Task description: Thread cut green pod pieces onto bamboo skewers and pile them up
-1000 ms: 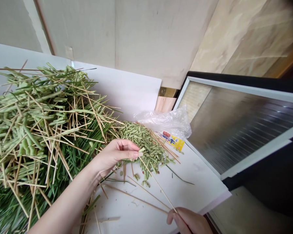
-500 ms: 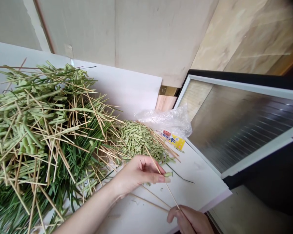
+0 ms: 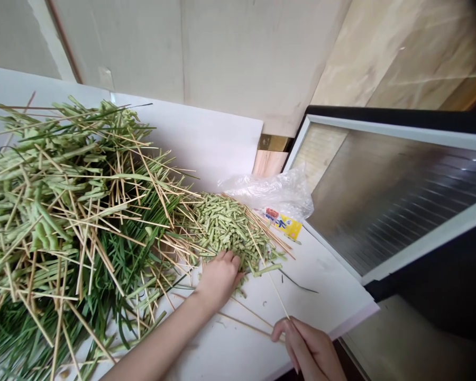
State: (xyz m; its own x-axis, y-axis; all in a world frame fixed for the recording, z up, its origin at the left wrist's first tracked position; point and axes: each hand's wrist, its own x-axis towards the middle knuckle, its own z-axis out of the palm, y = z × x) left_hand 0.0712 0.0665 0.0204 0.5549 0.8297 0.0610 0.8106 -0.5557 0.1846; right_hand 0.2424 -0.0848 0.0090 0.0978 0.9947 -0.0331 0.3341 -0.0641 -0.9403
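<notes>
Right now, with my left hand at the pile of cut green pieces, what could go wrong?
The left hand might get pricked if it lifts carelessly: the thin stick held by the right hand extends over the cut green pieces, close beside it.

The single piece crossing that stick appears threaded on, and could slip or split if knocked.

Sticks in the tall heap lie crisscrossed, so a bump might send some sliding.

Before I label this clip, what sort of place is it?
Likely an indoor work corner: a heap of greens and sticks, cut green pieces and a plastic bag share a white surface.
</notes>
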